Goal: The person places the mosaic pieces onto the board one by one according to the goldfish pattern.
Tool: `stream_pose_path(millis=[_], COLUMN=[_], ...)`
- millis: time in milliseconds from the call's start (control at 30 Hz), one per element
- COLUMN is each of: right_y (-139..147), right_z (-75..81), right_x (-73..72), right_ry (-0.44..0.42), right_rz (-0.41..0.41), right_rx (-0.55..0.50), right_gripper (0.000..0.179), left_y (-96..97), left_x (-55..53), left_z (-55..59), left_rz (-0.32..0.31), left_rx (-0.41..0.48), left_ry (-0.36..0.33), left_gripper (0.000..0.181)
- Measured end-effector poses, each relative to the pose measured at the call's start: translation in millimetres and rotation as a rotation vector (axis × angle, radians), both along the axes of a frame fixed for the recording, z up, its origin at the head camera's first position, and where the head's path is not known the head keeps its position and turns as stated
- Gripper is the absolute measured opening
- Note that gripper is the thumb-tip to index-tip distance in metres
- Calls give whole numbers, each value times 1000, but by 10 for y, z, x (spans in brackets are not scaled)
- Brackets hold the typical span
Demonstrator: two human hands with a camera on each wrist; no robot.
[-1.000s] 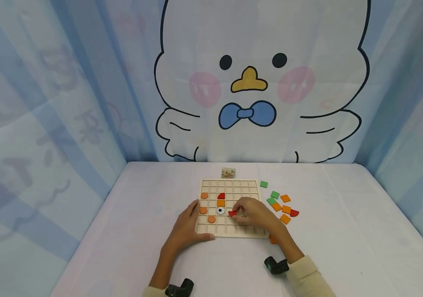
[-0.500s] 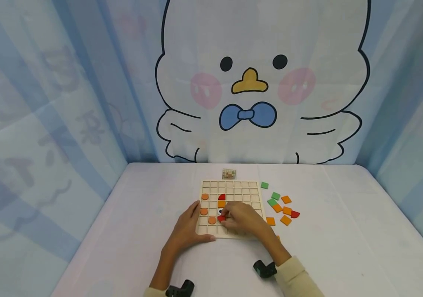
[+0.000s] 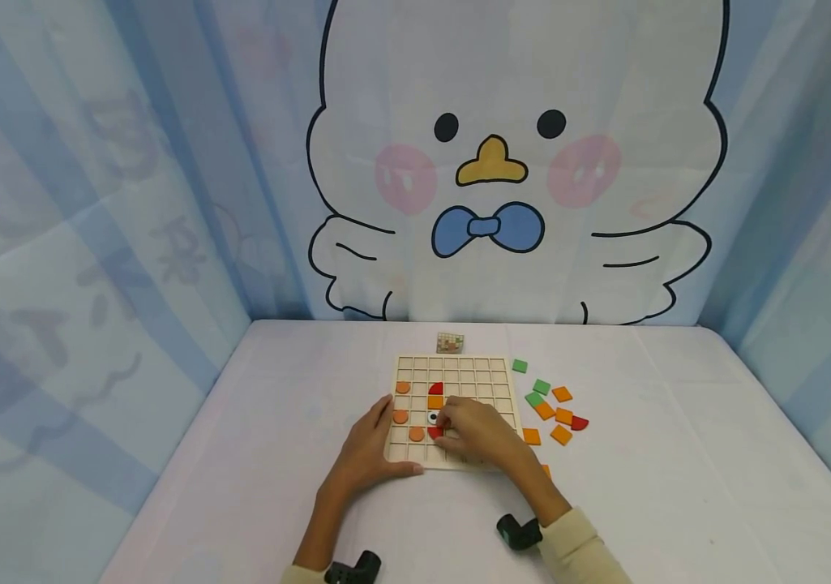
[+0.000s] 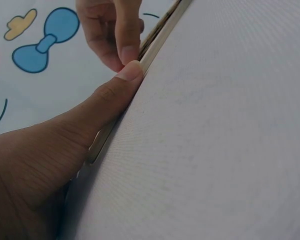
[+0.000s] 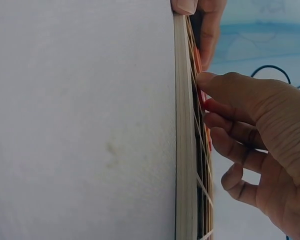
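Observation:
A wooden grid board lies on the table. My left hand rests at its near left corner, fingers along the left edge and thumb against the front edge. My right hand pinches a red rounded piece at a cell of the board; in the right wrist view, the thumb and fingertips meet at red near the board's surface. Just above that cell a white disc with a black dot is partly hidden by the fingers. Farther up sit an orange square and another red piece.
Several orange round pieces, such as this orange disc, sit in the board's left cells. Loose green squares, orange squares and a red piece lie right of the board. A small patterned block stands behind it.
My right hand has moved left across the board with the red piece, bringing it to the cell below the white disc. The left hand has stayed at the corner.

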State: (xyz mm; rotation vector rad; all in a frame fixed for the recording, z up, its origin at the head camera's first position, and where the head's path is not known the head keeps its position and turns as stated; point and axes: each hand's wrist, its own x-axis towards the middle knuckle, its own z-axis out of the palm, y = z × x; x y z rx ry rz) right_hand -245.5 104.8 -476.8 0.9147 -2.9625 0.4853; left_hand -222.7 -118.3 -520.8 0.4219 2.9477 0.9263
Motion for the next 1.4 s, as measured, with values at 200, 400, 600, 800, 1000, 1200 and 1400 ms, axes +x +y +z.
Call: stream_pose_path(millis=[200,400,600,800,1000,1200,1400], right_y=[17,18,22,29,33,50,90], right_z=[8,-4,-22,-23,-9,3,14], right_x=[9,5,11,12,0,-6,4], right_ry=[2,-26,-34,-30,-57,-96,-98], right_rz=[5,0,-2,-1,-9,-21,-28], right_rx=[-17,-37,-45,-57,-66,-74,-83], right_gripper=[25,24,24,24,25,28,29], left_y=[-1,-4,-11,-14,-3,0,-5], left_x=[-7,-6,17,9,-3,-3,-5], left_z=[-4,-10,-7,-27,-27,-13,-1], left_rz=[1,1,-5,-5,-4,4,-11], left_rx=[-2,0,15,12,10,11,13], left_ry=[-2,-3,-11,4,6,-5,-2], left_gripper=[125,125,125,125,125,125,126])
